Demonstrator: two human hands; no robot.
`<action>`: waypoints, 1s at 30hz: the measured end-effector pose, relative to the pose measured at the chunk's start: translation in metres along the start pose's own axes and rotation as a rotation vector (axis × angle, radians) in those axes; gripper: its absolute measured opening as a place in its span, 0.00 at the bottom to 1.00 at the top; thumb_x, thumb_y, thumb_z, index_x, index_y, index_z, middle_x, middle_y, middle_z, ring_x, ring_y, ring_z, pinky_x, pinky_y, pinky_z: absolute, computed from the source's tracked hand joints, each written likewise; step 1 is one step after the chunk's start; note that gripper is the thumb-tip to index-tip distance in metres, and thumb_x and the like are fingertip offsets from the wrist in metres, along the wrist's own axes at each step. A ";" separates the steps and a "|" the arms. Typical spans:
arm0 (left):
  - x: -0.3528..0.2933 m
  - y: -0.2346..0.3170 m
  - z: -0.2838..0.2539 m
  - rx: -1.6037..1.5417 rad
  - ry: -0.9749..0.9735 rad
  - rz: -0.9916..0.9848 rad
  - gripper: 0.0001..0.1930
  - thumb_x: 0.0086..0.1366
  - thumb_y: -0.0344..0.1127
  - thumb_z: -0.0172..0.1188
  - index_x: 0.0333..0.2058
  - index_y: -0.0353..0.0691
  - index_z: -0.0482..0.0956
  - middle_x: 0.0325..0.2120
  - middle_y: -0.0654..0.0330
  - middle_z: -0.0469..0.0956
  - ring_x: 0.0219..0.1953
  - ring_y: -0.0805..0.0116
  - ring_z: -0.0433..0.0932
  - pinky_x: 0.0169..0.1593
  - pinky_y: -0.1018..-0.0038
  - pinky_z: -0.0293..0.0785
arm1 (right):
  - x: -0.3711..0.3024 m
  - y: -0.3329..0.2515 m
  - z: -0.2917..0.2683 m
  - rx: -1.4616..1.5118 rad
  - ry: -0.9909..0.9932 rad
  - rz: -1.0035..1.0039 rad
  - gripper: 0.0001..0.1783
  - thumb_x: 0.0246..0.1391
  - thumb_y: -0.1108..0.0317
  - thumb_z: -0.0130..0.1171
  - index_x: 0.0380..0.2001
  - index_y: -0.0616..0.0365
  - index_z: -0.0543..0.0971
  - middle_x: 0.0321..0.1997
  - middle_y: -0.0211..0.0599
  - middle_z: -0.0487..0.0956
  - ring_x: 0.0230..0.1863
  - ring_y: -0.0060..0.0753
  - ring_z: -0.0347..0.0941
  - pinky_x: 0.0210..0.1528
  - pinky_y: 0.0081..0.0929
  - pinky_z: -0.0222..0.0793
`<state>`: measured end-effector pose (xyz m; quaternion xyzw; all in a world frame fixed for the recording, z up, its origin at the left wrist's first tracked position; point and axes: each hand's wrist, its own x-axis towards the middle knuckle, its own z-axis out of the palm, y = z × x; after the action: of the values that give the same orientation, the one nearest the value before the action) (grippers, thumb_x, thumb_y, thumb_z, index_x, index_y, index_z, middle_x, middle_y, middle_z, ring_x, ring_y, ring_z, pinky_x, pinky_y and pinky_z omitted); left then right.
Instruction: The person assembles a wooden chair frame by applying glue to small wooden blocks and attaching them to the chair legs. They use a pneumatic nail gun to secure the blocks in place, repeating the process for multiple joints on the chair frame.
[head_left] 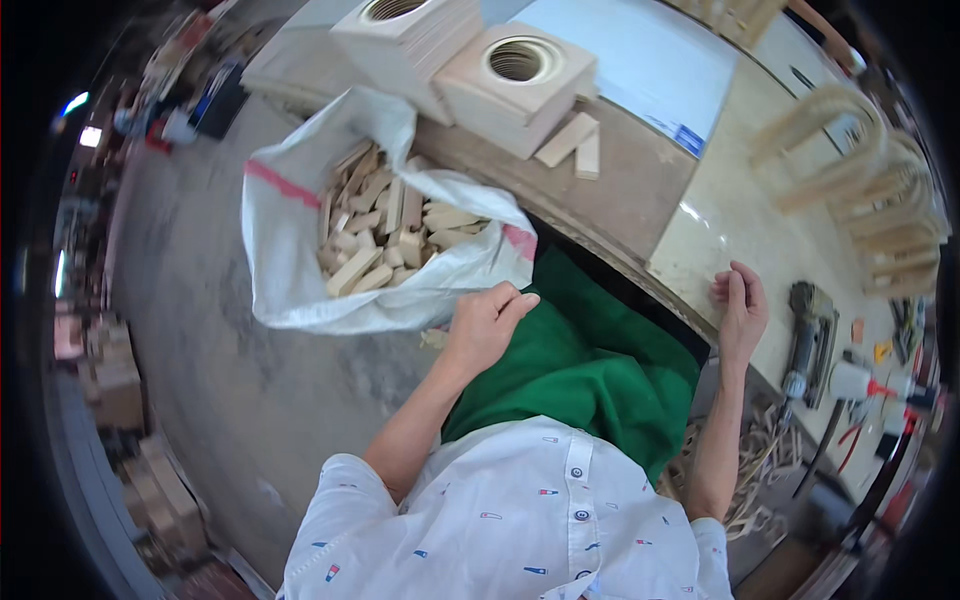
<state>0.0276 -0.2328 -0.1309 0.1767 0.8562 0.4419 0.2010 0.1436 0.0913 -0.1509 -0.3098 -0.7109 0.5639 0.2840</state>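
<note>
My left hand (487,322) is closed, at the near rim of a white woven sack (290,285). Whether its curled fingers grip the sack's rim or something small is hidden. Small pale wood offcuts (375,225) fill the sack, whose mouth gapes beside the worktable. My right hand (741,308) hovers by the table's front edge, its fingers loosely bent and slightly apart, with nothing visible in it. Between my hands, a green apron (580,330) hangs over my front.
Stacked square wooden blocks with round holes (518,75) stand on the worktable (640,185), beside two loose wood strips (575,145). Curved wooden pieces (830,150) stand at right. A power tool (808,340) and a white bottle (850,382) lie nearer. Cartons (115,385) line the left side.
</note>
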 end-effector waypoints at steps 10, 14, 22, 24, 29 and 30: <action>0.025 0.040 -0.057 -0.086 0.208 0.075 0.05 0.58 0.28 0.63 0.27 0.33 0.80 0.21 0.56 0.80 0.22 0.72 0.79 0.30 0.76 0.74 | 0.001 0.012 0.007 0.038 0.057 -0.002 0.11 0.64 0.71 0.51 0.46 0.63 0.77 0.33 0.32 0.79 0.31 0.17 0.72 0.33 0.16 0.68; 0.066 0.062 -0.043 0.126 0.186 0.275 0.09 0.55 0.33 0.66 0.27 0.33 0.78 0.22 0.56 0.79 0.24 0.66 0.78 0.30 0.70 0.72 | -0.002 0.010 0.010 0.019 0.095 -0.013 0.11 0.63 0.72 0.51 0.44 0.64 0.77 0.32 0.32 0.79 0.30 0.18 0.73 0.32 0.16 0.68; 0.175 0.077 0.035 0.767 0.268 0.537 0.21 0.53 0.37 0.68 0.41 0.34 0.72 0.40 0.47 0.74 0.43 0.48 0.74 0.45 0.57 0.71 | 0.007 -0.003 0.014 0.001 0.056 0.032 0.11 0.61 0.71 0.52 0.44 0.64 0.78 0.31 0.34 0.80 0.31 0.19 0.74 0.33 0.18 0.70; 0.184 0.068 0.042 0.758 0.316 0.515 0.22 0.51 0.38 0.69 0.40 0.34 0.71 0.39 0.47 0.74 0.41 0.46 0.73 0.45 0.56 0.70 | 0.027 -0.019 0.026 -0.036 0.007 0.078 0.12 0.60 0.71 0.52 0.44 0.64 0.78 0.32 0.36 0.81 0.31 0.20 0.75 0.34 0.19 0.71; 0.192 0.062 0.045 0.748 0.347 0.527 0.22 0.49 0.33 0.69 0.40 0.33 0.70 0.39 0.46 0.73 0.43 0.44 0.72 0.47 0.55 0.70 | 0.116 -0.045 0.122 -0.181 -0.189 -0.233 0.17 0.54 0.63 0.56 0.44 0.62 0.79 0.38 0.52 0.81 0.42 0.48 0.78 0.45 0.33 0.72; 0.191 0.064 0.045 0.731 0.330 0.525 0.21 0.48 0.32 0.68 0.40 0.34 0.70 0.40 0.45 0.72 0.44 0.43 0.72 0.47 0.55 0.70 | 0.131 -0.051 0.142 -0.217 -0.224 -0.276 0.18 0.53 0.61 0.57 0.43 0.63 0.79 0.39 0.53 0.81 0.44 0.52 0.77 0.47 0.35 0.72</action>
<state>-0.1061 -0.0754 -0.1378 0.3736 0.9025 0.1698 -0.1311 -0.0543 0.0935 -0.1226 -0.1735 -0.8303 0.4706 0.2429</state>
